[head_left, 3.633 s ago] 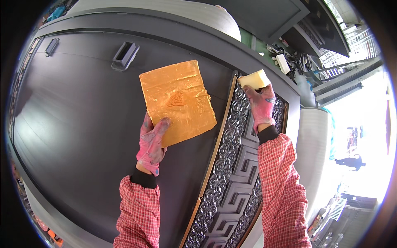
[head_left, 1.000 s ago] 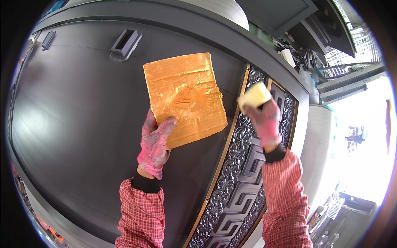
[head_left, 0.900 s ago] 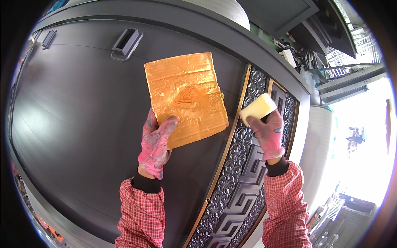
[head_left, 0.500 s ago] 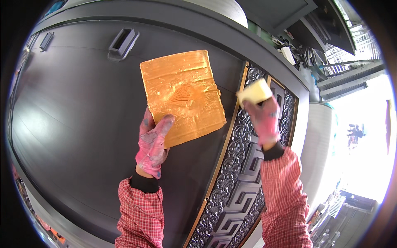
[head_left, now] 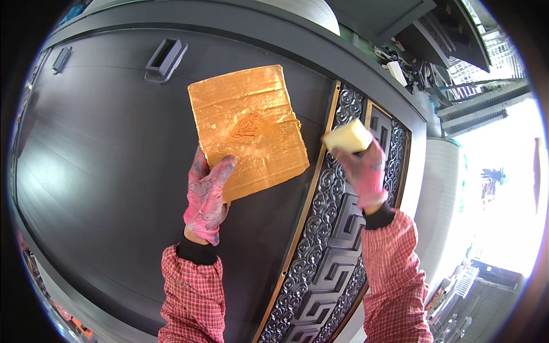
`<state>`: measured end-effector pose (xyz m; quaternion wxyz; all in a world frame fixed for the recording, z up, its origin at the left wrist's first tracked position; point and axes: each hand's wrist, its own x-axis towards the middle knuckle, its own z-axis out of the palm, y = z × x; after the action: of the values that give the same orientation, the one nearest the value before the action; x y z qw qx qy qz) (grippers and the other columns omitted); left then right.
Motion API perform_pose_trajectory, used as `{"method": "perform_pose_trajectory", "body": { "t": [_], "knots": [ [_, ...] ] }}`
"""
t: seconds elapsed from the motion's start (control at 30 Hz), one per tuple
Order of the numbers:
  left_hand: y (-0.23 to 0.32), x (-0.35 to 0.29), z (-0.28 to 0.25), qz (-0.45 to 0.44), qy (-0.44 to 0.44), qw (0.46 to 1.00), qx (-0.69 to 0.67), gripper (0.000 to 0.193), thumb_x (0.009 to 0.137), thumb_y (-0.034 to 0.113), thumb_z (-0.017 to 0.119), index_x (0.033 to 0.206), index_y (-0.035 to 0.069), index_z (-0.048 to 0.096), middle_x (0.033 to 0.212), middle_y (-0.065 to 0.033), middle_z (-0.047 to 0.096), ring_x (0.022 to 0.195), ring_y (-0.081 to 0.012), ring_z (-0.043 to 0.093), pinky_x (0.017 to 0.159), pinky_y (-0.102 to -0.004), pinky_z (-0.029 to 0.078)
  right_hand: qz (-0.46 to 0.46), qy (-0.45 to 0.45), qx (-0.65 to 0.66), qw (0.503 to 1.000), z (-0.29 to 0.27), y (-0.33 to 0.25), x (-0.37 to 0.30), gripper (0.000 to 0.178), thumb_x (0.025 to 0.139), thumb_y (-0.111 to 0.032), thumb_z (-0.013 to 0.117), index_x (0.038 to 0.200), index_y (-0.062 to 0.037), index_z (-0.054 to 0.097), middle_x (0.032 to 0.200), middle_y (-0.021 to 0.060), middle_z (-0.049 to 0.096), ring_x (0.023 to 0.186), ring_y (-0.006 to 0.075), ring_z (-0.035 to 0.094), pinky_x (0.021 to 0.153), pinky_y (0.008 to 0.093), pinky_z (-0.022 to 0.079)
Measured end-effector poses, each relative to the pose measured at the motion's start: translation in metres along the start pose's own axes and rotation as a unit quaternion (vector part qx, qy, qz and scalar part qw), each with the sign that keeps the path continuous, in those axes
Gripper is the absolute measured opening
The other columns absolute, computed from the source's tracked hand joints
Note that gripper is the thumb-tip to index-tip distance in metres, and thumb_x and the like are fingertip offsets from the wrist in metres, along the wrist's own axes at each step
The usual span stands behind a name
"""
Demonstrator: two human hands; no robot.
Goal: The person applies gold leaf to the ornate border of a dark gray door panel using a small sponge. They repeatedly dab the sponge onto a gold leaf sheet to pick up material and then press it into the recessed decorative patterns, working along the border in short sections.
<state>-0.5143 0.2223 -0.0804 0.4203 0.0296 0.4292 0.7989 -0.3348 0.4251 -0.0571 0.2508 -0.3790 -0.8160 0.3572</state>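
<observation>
My left hand (head_left: pixel 207 197), in a stained pink glove, grips the lower left corner of a flat board coated in gold paint (head_left: pixel 251 128), thumb on top. The board is held over a dark grey door panel (head_left: pixel 114 188); wrinkles and a rough smeared patch mark its middle. In my right hand (head_left: pixel 365 171), gloved the same way, is a pale yellow sponge block (head_left: pixel 349 137). The sponge is over a raised gold strip (head_left: pixel 306 223) edging an embossed band of scrolls and key pattern (head_left: pixel 329 268). Whether it touches the strip I cannot tell.
A recessed handle (head_left: pixel 164 60) is set in the panel's far part, with a smaller fitting (head_left: pixel 62 60) at far left. A large whitish roll (head_left: pixel 440 188) stands beyond the right edge. Metal steps (head_left: pixel 486 106) and clutter lie farther right.
The sponge in my right hand has moved slightly toward me and left along the gold strip. My left hand and the board have shifted a little left.
</observation>
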Motion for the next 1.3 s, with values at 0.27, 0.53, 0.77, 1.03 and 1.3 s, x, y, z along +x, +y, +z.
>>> {"method": "perform_pose_trajectory", "body": {
  "t": [0.27, 0.53, 0.77, 1.03, 1.3],
  "knots": [
    [0.000, -0.002, -0.001, 0.005, 0.003, 1.000, 0.013, 0.050, 0.090, 0.004, 0.060, 0.137, 0.006, 0.045, 0.123, -0.0039, 0.058, 0.111, -0.0140, 0.054, 0.097, -0.0299, 0.042, -0.049, -0.060, -0.015, 0.997, -0.019, -0.022, -0.069, 0.035, 0.071, -0.011, 0.078, 0.099, 0.0018, 0.061, 0.082, 0.0090, 0.069, 0.075, 0.0177, 0.069, 0.067, 0.0291, 0.054],
    [0.000, -0.001, -0.001, 0.012, -0.010, 1.000, -0.001, 0.049, 0.090, 0.004, 0.060, 0.137, 0.006, 0.045, 0.123, -0.0042, 0.058, 0.111, -0.0145, 0.055, 0.096, -0.0302, 0.043, -0.010, 0.010, -0.018, 1.000, 0.003, 0.003, -0.029, 0.044, 0.073, -0.010, 0.079, 0.108, 0.0026, 0.056, 0.085, 0.0110, 0.068, 0.071, 0.0199, 0.067, 0.063, 0.0309, 0.053],
    [-0.003, 0.000, -0.004, 0.007, -0.009, 1.000, 0.006, 0.048, 0.090, 0.005, 0.061, 0.136, 0.006, 0.045, 0.123, -0.0045, 0.058, 0.111, -0.0148, 0.056, 0.096, -0.0314, 0.045, 0.032, -0.189, -0.047, 0.980, -0.025, -0.043, -0.099, 0.047, 0.062, -0.019, 0.082, 0.099, -0.0014, 0.058, 0.082, 0.0116, 0.064, 0.071, 0.0291, 0.064, 0.067, 0.0392, 0.051],
    [0.003, -0.002, 0.000, 0.007, -0.006, 1.000, 0.005, 0.049, 0.089, 0.005, 0.062, 0.135, 0.006, 0.045, 0.122, -0.0054, 0.058, 0.110, -0.0156, 0.057, 0.094, -0.0320, 0.047, -0.082, 0.023, -0.120, 0.989, 0.003, 0.002, -0.069, 0.047, 0.066, -0.016, 0.081, 0.105, -0.0015, 0.057, 0.098, 0.0124, 0.064, 0.086, 0.0293, 0.063, 0.079, 0.0420, 0.047],
    [-0.001, 0.001, -0.003, 0.004, -0.008, 1.000, 0.002, 0.048, 0.089, 0.004, 0.062, 0.135, 0.006, 0.046, 0.120, -0.0048, 0.059, 0.108, -0.0147, 0.058, 0.093, -0.0305, 0.048, -0.060, -0.133, -0.092, 0.985, -0.018, -0.046, -0.141, 0.044, 0.061, -0.020, 0.081, 0.096, -0.0053, 0.059, 0.086, 0.0102, 0.063, 0.088, 0.0343, 0.062, 0.082, 0.0464, 0.046]
  ]
}}
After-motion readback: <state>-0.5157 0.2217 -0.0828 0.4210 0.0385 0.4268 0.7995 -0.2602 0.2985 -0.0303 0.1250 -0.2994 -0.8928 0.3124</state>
